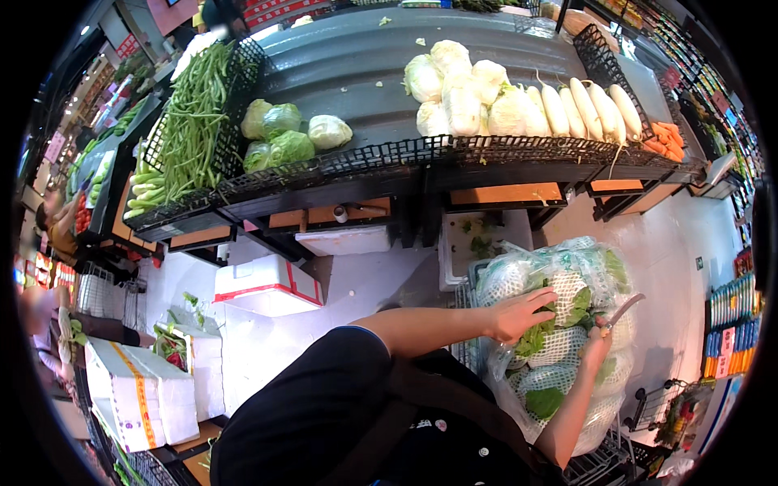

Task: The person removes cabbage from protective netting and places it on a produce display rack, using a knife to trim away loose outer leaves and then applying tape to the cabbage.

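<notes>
My right hand (597, 347) is closed around the handle of a knife (628, 308) with a curved blade, held over a big clear plastic bag (519, 267). My left hand (519, 316) lies with its fingers stretched out on green leaves (532, 340) at the top of the bag's load. Inside the bag are several pale vegetables in white foam netting (549, 377), with green leaves showing between them; their kind is hard to make out. A metal shopping cart (604, 460) carries the bag.
Ahead, a dark display stand (348, 73) bears green beans (194, 113), round cabbages (290, 147), napa cabbages (462, 101), white radishes (604, 109) and carrots (666, 142). White foam boxes (267, 283) stand on the floor. Other people (65, 223) are at the far left.
</notes>
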{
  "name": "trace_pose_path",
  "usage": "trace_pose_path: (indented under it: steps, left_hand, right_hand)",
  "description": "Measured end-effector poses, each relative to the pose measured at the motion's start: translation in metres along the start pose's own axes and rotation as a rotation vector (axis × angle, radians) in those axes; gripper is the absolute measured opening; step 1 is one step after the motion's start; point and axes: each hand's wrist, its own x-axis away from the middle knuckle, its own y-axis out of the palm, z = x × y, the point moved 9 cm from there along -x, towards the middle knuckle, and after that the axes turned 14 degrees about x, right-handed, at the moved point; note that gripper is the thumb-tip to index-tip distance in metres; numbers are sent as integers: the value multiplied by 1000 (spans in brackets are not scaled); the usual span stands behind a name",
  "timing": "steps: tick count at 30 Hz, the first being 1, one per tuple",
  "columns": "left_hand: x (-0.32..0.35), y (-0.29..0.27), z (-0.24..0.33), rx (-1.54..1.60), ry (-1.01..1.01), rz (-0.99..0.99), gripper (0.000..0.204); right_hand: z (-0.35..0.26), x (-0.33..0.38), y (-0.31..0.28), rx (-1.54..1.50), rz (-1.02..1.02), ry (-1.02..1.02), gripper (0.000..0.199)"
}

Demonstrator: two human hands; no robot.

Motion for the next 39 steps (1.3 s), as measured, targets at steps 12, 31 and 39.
trace_pose_path:
  steps: [12,31,39]
  left_hand:
    - [-22,6,-18,-52,40,12,60]
    - [-27,0,-12,-97,32,-66,67]
    - [-28,-3,-9,-77,13,-78,65]
  right_hand:
    - [-13,-3,10,190,34,-247,42]
    - [152,186,-260,125,716,130,26]
    - [156,316,-314,1261,964,321,39]
